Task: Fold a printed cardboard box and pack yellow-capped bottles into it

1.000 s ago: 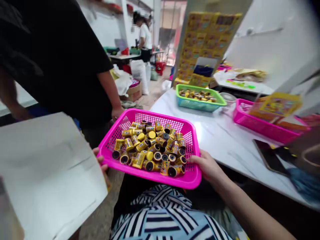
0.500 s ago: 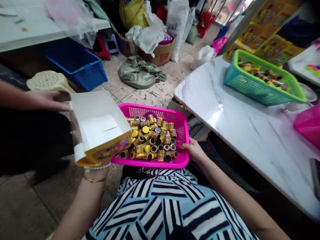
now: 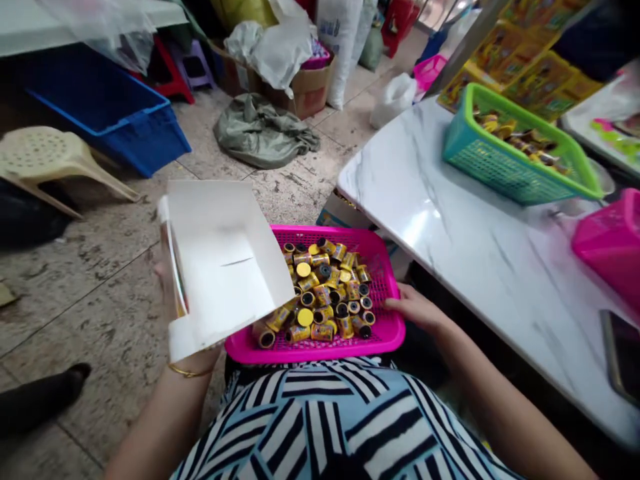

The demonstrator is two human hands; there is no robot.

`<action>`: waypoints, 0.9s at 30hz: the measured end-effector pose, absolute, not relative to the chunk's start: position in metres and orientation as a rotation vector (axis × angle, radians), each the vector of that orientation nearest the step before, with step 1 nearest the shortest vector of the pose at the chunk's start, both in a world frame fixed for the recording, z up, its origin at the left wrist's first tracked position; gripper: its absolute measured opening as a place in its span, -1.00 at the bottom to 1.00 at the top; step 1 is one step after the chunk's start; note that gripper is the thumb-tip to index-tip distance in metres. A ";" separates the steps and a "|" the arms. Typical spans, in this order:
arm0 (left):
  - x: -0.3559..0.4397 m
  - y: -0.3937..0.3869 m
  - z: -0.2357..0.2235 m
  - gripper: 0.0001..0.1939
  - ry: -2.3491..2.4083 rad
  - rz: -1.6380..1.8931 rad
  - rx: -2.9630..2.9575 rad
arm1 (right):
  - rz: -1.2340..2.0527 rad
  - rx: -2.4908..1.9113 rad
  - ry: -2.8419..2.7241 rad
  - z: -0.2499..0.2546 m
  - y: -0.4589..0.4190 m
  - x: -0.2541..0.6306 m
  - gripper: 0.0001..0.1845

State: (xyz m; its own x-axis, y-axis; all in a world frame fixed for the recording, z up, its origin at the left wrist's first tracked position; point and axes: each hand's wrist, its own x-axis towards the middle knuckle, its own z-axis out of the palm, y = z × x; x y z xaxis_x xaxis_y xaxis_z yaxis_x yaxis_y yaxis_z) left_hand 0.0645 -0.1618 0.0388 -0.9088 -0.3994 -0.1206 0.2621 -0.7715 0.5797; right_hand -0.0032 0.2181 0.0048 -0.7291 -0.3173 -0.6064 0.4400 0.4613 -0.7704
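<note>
My right hand grips the right rim of a pink plastic basket, its thumb over the edge. In the basket lie several small yellow printed cylinders, some with black ends, which look like little film rolls. My left hand holds an open cardboard box, white inside, with its flap raised. Most of that hand is hidden behind the box; a few fingers show at its left side. The box overlaps the basket's left part and tilts toward it.
A white marbled table at right bears a green-and-teal basket of small pieces, a pink container and a phone. Left are a blue crate, a cream stool and another person's foot. A grey-green sack lies ahead.
The other person's hand has left the box, and that person has moved mostly out of view at left. My left hand now holds the box alone, nearer the basket. The view has shifted.
</note>
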 end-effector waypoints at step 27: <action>0.075 -0.117 0.018 -0.49 -0.760 -3.168 0.334 | -1.467 -0.556 2.414 0.060 0.136 -0.012 -0.73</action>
State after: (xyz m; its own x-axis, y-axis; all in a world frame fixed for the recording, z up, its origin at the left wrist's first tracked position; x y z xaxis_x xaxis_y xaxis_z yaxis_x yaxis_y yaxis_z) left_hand 0.0752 -0.1172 0.0183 -0.9704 0.0814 -0.2273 -0.1756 -0.8840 0.4332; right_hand -0.0115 0.1363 0.0601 -0.8926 -0.4502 -0.0242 -0.1859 0.4164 -0.8900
